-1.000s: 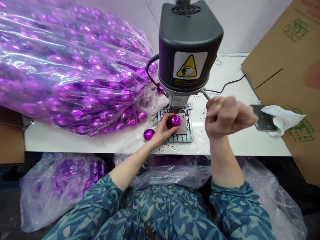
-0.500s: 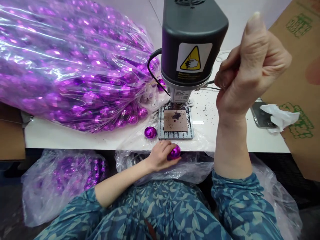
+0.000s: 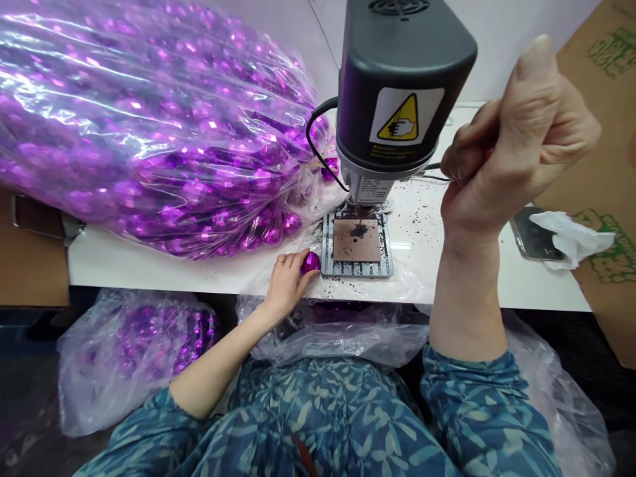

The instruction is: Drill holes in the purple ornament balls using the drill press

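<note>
My left hand (image 3: 288,281) has its fingers and thumb around a shiny purple faceted ball (image 3: 311,262) on the table, just left of the drill press base (image 3: 328,265). On that base lies a square brown board (image 3: 342,248) with a small hole and dark shavings. Above it stands the black drill press (image 3: 407,126), bearing a yellow warning label. My right hand (image 3: 517,142) is raised to the right of the motor housing, closed in a fist around the press handle. Only a bit of red shows between those fingers; the rest of the handle is hidden.
A large clear bag (image 3: 163,146) of purple balls fills the left of the white table (image 3: 527,285). More purple balls sit in a plastic bag (image 3: 134,351) below the edge. At right are a phone (image 3: 531,235), crumpled tissue (image 3: 571,238) and a cardboard box (image 3: 611,199).
My left hand has left the table's front edge, and the ball it held there is out of sight. It has moved up and left onto the ball beside the base. My right hand stays closed.
</note>
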The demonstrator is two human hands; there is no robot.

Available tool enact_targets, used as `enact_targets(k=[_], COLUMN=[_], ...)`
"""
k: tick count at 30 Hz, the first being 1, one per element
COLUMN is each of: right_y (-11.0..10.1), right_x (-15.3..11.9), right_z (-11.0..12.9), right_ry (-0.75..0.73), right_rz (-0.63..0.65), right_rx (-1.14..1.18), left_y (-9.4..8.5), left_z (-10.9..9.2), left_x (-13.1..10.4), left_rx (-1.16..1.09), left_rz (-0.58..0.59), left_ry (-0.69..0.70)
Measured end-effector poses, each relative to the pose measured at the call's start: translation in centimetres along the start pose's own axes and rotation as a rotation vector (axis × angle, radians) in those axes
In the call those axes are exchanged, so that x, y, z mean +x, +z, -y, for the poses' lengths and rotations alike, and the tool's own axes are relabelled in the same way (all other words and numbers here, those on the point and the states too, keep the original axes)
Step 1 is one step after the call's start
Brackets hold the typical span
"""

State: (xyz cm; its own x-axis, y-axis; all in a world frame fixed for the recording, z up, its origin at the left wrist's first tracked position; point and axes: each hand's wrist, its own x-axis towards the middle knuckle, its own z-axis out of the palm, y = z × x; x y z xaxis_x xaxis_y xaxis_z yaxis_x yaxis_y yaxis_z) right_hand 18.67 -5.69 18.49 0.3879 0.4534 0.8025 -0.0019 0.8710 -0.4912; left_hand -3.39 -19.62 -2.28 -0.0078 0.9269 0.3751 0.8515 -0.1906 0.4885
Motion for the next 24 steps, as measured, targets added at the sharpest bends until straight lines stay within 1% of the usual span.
enact_targets(k=[2, 4, 5, 7, 9, 12, 15, 19, 24], right_y=[0.0, -0.1, -0.1, 0.0, 0.0, 0.0, -0.1, -0.2, -0.3], right_x=[-0.1, -0.2, -0.2, -0.3, -0.3, -0.2, -0.2, -0.2, -0.3], right_z=[0.1, 0.2, 0.2, 0.4, 0.5, 0.4, 0.4, 0.6, 0.8], right_ry=[-0.001, 0.001, 0.000, 0.007, 0.009, -0.005, 0.003, 0.006, -0.001], right_rz=[0.008, 0.015, 0.009, -0.002, -0.003, 0.018, 0.030, 0.036, 0.062], right_rx=[-0.014, -0.034, -0.039, -0.035, -0.001, 0.028, 0.023, -0.001, -0.188], left_y=[-0.4, -0.5, -0.3, 0.7, 2.3, 4.9, 6.4, 6.8, 7.4], left_z=[-0.2, -0.7, -0.9, -1.3, -1.3, -1.0, -0.8, -1.2, -1.7], left_x=[0.5, 1.2, 1.8, 3.3, 5.2, 7.6, 9.0, 9.5, 9.7], left_rx=[-0.135, -0.351, -0.472, -0.678, -0.799, -0.887, -0.958, -0.994, -0.948], left_rz=[-0.001, -0.021, -0.007, 0.053, 0.101, 0.132, 0.166, 0.165, 0.170], left_ry=[0.004, -0.029, -0.054, -0.103, -0.134, -0.148, -0.152, -0.136, -0.100])
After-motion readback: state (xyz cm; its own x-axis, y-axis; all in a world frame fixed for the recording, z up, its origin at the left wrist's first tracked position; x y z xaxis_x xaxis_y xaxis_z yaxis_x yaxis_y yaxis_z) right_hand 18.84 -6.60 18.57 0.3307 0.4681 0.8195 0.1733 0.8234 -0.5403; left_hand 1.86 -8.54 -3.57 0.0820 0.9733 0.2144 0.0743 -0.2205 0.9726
